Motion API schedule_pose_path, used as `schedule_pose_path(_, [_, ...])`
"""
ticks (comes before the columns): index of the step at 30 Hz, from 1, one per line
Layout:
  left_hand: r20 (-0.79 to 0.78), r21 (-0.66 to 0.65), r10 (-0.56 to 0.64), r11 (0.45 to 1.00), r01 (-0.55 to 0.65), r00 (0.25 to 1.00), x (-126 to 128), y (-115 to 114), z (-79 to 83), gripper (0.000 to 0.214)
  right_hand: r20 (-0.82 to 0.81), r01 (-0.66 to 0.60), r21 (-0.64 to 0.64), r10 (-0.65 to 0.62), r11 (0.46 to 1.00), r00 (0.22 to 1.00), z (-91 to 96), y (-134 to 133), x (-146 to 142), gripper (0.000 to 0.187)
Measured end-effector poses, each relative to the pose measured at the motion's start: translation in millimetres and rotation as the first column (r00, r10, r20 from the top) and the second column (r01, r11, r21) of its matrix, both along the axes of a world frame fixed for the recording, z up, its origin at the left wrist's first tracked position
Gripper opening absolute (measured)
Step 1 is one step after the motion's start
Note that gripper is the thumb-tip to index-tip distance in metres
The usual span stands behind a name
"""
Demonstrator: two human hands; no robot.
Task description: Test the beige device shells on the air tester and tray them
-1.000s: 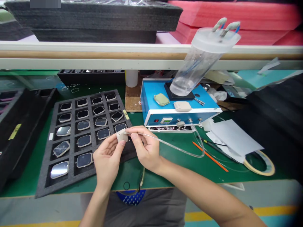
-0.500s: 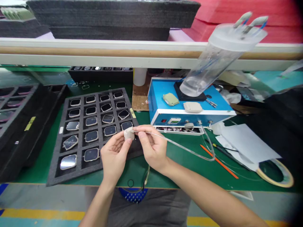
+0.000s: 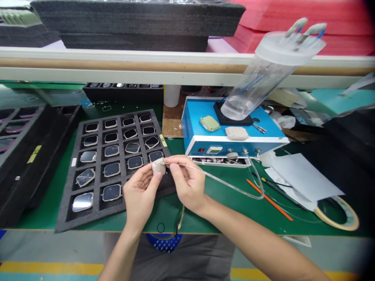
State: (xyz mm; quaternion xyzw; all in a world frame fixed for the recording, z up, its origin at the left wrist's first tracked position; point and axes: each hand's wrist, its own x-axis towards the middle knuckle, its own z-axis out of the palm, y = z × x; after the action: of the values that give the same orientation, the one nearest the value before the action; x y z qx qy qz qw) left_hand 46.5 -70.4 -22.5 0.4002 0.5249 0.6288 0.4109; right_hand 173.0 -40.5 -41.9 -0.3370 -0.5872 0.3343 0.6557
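Between the thumb and fingers of my left hand (image 3: 141,191) is a small beige watch case (image 3: 158,166), tilted up over the near right corner of a foam tray. My right hand (image 3: 189,183) pinches the end of a clear thin tube (image 3: 225,186) against the case's right side; the exact contact point is hidden by my fingertips. From there the tube loops right and back to the front of a blue test box (image 3: 191,125). The dark grey foam tray (image 3: 98,210) holds several square smartwatches (image 3: 112,192) in its compartments.
A clear cylinder (image 3: 249,86) leans on the blue box beside a green watch case (image 3: 209,123) and a beige one (image 3: 236,133). An orange stick (image 3: 269,200), white paper (image 3: 306,177) and a tape roll (image 3: 353,216) lie right. Black foam trays (image 3: 43,164) stand left; a shelf edge (image 3: 131,76) crosses behind.
The whole view has shifted very slightly. Both hands keep the same hold on the watch case and the tube.
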Motion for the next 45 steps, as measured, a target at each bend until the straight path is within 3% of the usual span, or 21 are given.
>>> schedule_pose_path(45, [-0.082,-0.033,0.005,0.999,-0.007,0.997,-2.0,1.7,-0.1,0.042,0.026,0.027,0.028,-0.027,0.999,0.999,8.3,5.8,-2.4,0.017])
